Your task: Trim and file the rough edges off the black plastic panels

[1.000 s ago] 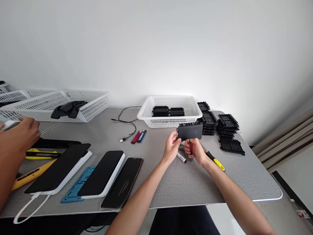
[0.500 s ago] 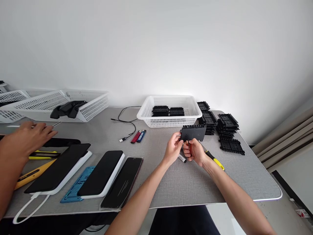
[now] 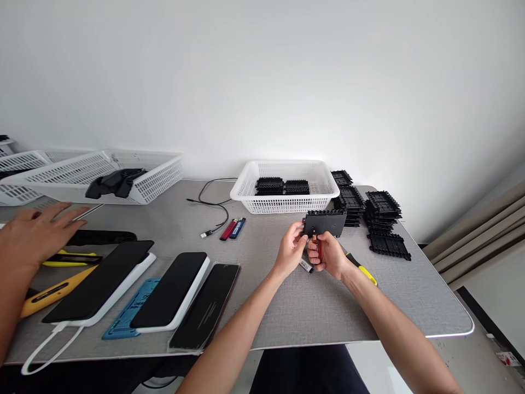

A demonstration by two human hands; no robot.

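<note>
My left hand (image 3: 290, 250) pinches the lower left corner of a black plastic plate (image 3: 328, 224) with a toothed top edge, held upright above the table. My right hand (image 3: 331, 256) is wrapped around an orange-red lighter (image 3: 320, 250), just below the plate. A small orange glow shows at the lighter's top, close to the plate's lower left part. A white marker (image 3: 305, 265) lies under my hands. Beside my right wrist, a yellow-and-black handled tool (image 3: 364, 272) is partly hidden by the arm.
Behind stands a white basket (image 3: 283, 206) with black plates inside. Stacks of similar plates (image 3: 383, 205) are at right. Two lighters (image 3: 233, 229), a black cable (image 3: 221, 205), phones (image 3: 170, 290) and a yellow cutter (image 3: 57, 293) lie leftward. Another person's hand (image 3: 39, 232) is at far left.
A small orange glow has appeared at the lighter's top. My hands and the plate stay nearly still. The other person's hand has shifted slightly left, fingers spreading.
</note>
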